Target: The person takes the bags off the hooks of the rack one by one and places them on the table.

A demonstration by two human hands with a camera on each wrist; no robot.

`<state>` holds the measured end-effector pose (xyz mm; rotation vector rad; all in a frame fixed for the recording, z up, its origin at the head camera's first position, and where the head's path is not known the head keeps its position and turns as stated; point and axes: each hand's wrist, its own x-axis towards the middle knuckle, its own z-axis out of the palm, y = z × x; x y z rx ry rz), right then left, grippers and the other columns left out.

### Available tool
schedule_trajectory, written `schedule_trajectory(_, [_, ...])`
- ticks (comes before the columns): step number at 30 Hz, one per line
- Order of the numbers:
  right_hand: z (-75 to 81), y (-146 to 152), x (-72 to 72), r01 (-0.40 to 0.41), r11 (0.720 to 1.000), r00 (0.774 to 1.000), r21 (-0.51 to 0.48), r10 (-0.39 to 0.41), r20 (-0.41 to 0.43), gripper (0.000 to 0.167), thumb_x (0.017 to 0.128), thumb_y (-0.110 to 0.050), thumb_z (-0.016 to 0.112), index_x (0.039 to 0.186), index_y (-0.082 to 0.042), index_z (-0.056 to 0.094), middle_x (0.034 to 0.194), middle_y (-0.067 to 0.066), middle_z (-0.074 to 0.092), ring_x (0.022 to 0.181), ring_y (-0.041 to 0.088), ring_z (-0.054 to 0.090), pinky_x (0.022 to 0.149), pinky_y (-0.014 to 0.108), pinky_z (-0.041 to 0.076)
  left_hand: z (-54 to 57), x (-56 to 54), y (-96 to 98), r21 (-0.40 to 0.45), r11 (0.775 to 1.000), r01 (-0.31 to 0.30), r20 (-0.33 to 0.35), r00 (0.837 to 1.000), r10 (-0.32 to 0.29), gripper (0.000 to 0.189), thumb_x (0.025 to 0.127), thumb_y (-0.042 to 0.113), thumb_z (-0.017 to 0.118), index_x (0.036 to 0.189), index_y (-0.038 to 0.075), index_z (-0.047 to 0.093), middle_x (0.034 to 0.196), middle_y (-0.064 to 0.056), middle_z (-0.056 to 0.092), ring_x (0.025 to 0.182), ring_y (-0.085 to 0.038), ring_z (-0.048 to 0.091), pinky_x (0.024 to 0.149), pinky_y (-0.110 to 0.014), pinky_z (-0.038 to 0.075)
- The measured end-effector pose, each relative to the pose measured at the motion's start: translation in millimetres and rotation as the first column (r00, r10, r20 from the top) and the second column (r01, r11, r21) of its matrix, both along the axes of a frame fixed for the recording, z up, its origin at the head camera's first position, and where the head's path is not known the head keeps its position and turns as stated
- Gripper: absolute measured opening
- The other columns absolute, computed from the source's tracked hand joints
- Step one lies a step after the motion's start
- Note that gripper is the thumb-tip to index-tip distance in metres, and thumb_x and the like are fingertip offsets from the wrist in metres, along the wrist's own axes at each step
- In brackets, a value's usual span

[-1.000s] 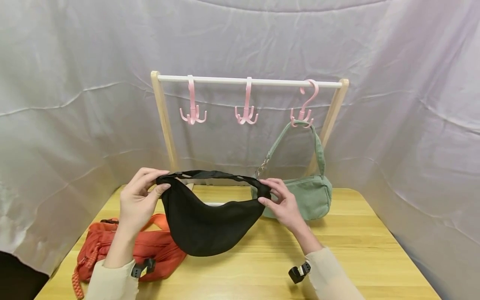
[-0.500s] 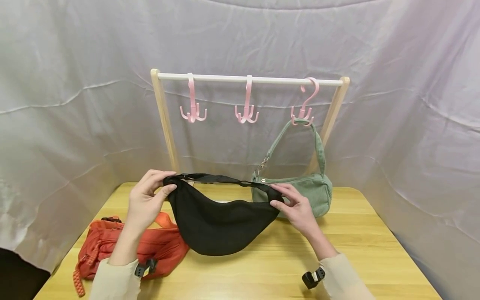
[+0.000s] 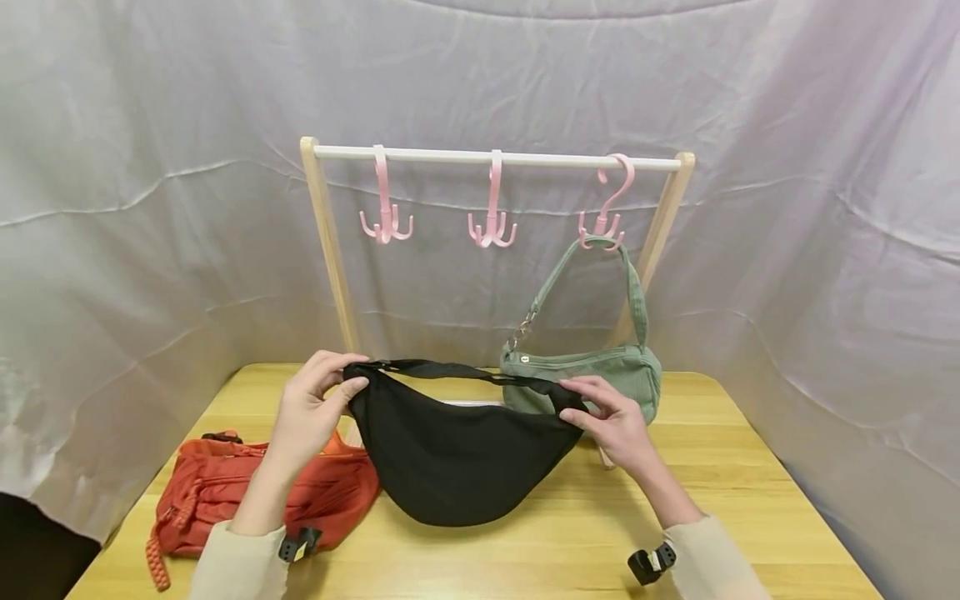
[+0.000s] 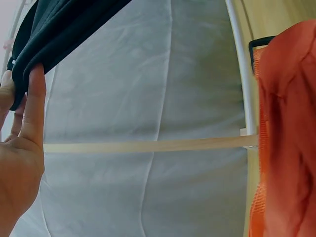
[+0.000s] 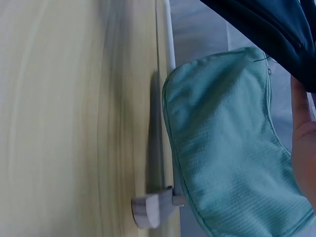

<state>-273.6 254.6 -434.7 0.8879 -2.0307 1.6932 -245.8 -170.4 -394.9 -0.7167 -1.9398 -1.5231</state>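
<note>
Bag of black crescent-shaped fabric (image 3: 465, 467) is hanging in front of the white-barred wooden rack (image 3: 435, 156). Left hand (image 3: 309, 408) is pinching one upper corner; right hand (image 3: 617, 422) is pinching the other. Compared with a second ago, both hands are sitting lower, further right and slightly wider apart; the bag is being spread more fully, and its black strap (image 3: 442, 368) is hanging further below the middle pink plastic hook (image 3: 492, 227). No brand or lettering is showing; a pale tag (image 3: 525, 359) on the green ribbed handbag (image 3: 630, 379) is appearing too small to read.
</note>
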Motion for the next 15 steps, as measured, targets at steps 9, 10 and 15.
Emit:
schedule_trajectory(9, [-1.3, 17.4, 8.4, 0.013, 0.994, 0.999, 0.107, -0.016, 0.033, 0.039, 0.089, 0.013, 0.074, 0.127, 0.005, 0.071, 0.124, 0.010, 0.067, 0.113, 0.008, 0.063, 0.087, 0.020, 0.058, -16.4, 2.9, 8.9, -0.037, 0.999, 0.033, 0.088, 0.996, -0.030, 0.029, 0.095, -0.009, 0.069, 0.121, 0.002, 0.071, 0.107, -0.010, 0.060, 0.077, -0.009, 0.070, 0.052, -0.031, 0.059])
schedule_trajectory(10, [-1.7, 19.2, 9.2, 0.015, 0.993, 0.999, 0.119, -0.019, 0.039, 0.039, 0.089, 0.012, 0.074, 0.128, 0.005, 0.070, 0.124, 0.010, 0.067, 0.112, 0.007, 0.063, 0.087, 0.020, 0.058, -17.8, 3.4, 10.5, -0.040, 0.999, 0.036, 0.093, 0.995, -0.032, 0.028, 0.095, -0.009, 0.069, 0.121, 0.002, 0.071, 0.107, -0.010, 0.060, 0.076, -0.010, 0.070, 0.051, -0.031, 0.059])
schedule_trajectory(15, [-4.6, 28.9, 10.8, 0.043, 0.981, 0.996, 0.190, -0.056, 0.064, 0.039, 0.090, 0.007, 0.075, 0.129, 0.000, 0.072, 0.123, 0.008, 0.069, 0.113, 0.006, 0.063, 0.088, 0.020, 0.057, -25.2, 5.2, 16.3, -0.043, 0.997, 0.062, 0.152, 0.987, -0.055, 0.026, 0.095, -0.006, 0.070, 0.119, 0.002, 0.071, 0.104, -0.012, 0.058, 0.077, -0.011, 0.070, 0.052, -0.033, 0.060])
